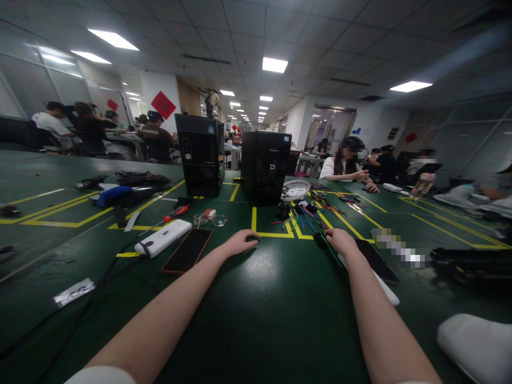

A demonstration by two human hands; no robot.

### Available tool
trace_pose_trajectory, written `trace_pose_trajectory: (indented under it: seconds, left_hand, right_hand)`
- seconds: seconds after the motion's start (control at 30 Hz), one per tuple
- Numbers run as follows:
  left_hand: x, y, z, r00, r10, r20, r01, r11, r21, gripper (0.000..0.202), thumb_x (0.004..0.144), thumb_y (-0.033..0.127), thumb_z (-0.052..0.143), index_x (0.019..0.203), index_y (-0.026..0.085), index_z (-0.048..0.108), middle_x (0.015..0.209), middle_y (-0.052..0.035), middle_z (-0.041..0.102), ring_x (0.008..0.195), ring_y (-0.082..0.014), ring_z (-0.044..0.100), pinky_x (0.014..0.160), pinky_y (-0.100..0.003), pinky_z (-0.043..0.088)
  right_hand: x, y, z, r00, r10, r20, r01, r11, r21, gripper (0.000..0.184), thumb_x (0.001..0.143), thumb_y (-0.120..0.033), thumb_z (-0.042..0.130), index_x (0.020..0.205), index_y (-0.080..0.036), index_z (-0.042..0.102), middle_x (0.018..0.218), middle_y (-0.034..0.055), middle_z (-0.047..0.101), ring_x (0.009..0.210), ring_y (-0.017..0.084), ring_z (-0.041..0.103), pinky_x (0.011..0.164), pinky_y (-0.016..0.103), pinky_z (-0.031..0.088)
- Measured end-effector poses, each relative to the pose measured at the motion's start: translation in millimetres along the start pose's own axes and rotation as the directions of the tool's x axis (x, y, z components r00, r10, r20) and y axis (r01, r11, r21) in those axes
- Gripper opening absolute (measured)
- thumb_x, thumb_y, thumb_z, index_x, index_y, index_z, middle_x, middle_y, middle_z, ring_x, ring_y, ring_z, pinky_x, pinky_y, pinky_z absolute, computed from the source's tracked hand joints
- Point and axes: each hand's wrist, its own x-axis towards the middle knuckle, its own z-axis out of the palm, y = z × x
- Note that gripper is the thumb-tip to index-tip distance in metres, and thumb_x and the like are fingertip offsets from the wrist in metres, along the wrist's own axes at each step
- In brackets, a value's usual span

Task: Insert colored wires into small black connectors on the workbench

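Two bare forearms are stretched out from the camera over the dark green matte table, which is marked with yellow tape lines. At the end of the right one, the right hand is closed in a pinch on a thin green insulated wire, which runs down and outward from the fingertips. Just beyond those fingertips lies a loose tangle of thin coloured wires, red, blue, green and black. The left hand is rested knuckles up on the table, fingers curled loosely under, with nothing seen in it. To the outside of its fingers a black smartphone in an orange-edged case lies flat. The wire is judged light, limp and springy, apt to slide in a pinch; it would best be gripped on the insulation close to its end.
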Motion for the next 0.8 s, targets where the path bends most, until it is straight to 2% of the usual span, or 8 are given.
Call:
trace_pose_trajectory:
  seconds: [0.13, 0.27, 0.37, 0.5, 0.6, 0.67, 0.73, 0.8]
  left_hand:
    - [0.2, 0.2, 0.0, 1.000, -0.001, 0.005, 0.001, 1.000, -0.005, 0.030, 0.080, 0.032, 0.054, 0.104, 0.018, 0.064, 0.110, -0.0062, 0.062, 0.104, -0.0211, 0.055, 0.095, -0.033, 0.040]
    - [0.4, 2.5, -0.2, 1.000, 0.010, 0.001, -0.010, 1.000, 0.003, 0.030, 0.080, 0.031, 0.054, 0.104, 0.017, 0.064, 0.109, -0.0068, 0.063, 0.102, -0.0211, 0.056, 0.094, -0.032, 0.040]
    - [0.7, 3.5, -0.2, 1.000, 0.013, 0.001, -0.013, 1.000, 0.013, 0.029, 0.080, 0.029, 0.054, 0.104, 0.015, 0.064, 0.107, -0.0074, 0.063, 0.101, -0.0204, 0.057, 0.093, -0.031, 0.041]
    - [0.6, 3.8, -0.4, 1.000, 0.010, 0.003, -0.010, 1.000, 0.013, 0.028, 0.080, 0.029, 0.054, 0.104, 0.016, 0.064, 0.108, -0.0069, 0.063, 0.101, -0.0198, 0.056, 0.094, -0.031, 0.040]
    - [0.7, 3.5, -0.4, 1.000, 0.006, 0.002, -0.006, 1.000, 0.008, 0.029, 0.080, 0.030, 0.054, 0.104, 0.016, 0.063, 0.109, -0.0068, 0.063, 0.102, -0.0201, 0.056, 0.094, -0.031, 0.040]
    - [0.7, 3.7, -0.4, 1.000, 0.004, 0.003, -0.004, 1.000, 0.007, 0.029, 0.080, 0.030, 0.054, 0.104, 0.016, 0.063, 0.109, -0.0066, 0.063, 0.102, -0.0204, 0.056, 0.094, -0.031, 0.040]
    - [0.7, 4.4, -0.6, 1.000, 0.002, 0.004, -0.002, 1.000, 0.009, 0.029, 0.080, 0.030, 0.054, 0.103, 0.017, 0.064, 0.109, -0.0067, 0.063, 0.102, -0.0206, 0.056, 0.094, -0.031, 0.040]
    - [0.3, 5.9, -1.1, 1.000, -0.002, 0.004, 0.002, 1.000, 0.011, 0.028, 0.080, 0.029, 0.054, 0.103, 0.016, 0.064, 0.108, -0.0070, 0.063, 0.102, -0.0206, 0.056, 0.094, -0.031, 0.040]
  right_hand:
    - [-0.8, 1.3, -0.6, 1.000, 0.011, 0.009, -0.011, 1.000, 0.017, 0.034, 0.079, -0.026, 0.045, 0.106, -0.022, 0.065, 0.102, 0.0083, 0.066, 0.089, 0.019, 0.060, 0.064, 0.022, 0.040]
    - [0.2, 4.8, -1.4, 1.000, -0.018, 0.004, 0.017, 0.994, 0.105, 0.036, 0.084, -0.036, 0.042, 0.103, -0.017, 0.067, 0.093, 0.0092, 0.067, 0.082, 0.017, 0.061, 0.064, 0.021, 0.040]
    - [2.8, 8.2, -0.5, 0.998, 0.011, -0.059, -0.001, 0.987, 0.159, 0.037, 0.085, -0.030, 0.040, 0.103, -0.013, 0.066, 0.092, 0.0112, 0.065, 0.082, 0.017, 0.060, 0.069, 0.021, 0.040]
    - [4.4, 12.1, 1.3, 0.990, 0.048, -0.136, -0.027, 0.988, 0.153, 0.038, 0.082, -0.025, 0.044, 0.112, -0.008, 0.060, 0.104, 0.0155, 0.061, 0.091, 0.019, 0.058, 0.078, 0.022, 0.039]
    - [3.5, 13.9, 0.7, 0.981, 0.048, -0.186, -0.020, 0.988, 0.152, 0.038, 0.085, -0.021, 0.037, 0.117, -0.012, 0.057, 0.114, 0.0147, 0.058, 0.100, 0.020, 0.056, 0.082, 0.024, 0.039]
    - [2.9, 14.9, -0.6, 0.974, 0.075, -0.214, -0.045, 0.988, 0.145, 0.040, 0.087, -0.024, 0.035, 0.121, -0.015, 0.054, 0.117, 0.0135, 0.057, 0.102, 0.021, 0.055, 0.082, 0.026, 0.040]
    - [3.1, 15.9, -2.2, 0.970, 0.083, -0.228, -0.058, 0.992, 0.116, 0.042, 0.088, -0.029, 0.036, 0.125, -0.016, 0.051, 0.117, 0.0141, 0.057, 0.101, 0.023, 0.056, 0.081, 0.028, 0.040]
    - [3.7, 16.6, -3.7, 0.977, 0.054, -0.208, -0.038, 0.996, 0.080, 0.041, 0.088, -0.030, 0.037, 0.121, -0.016, 0.055, 0.112, 0.0146, 0.059, 0.099, 0.022, 0.057, 0.079, 0.027, 0.041]
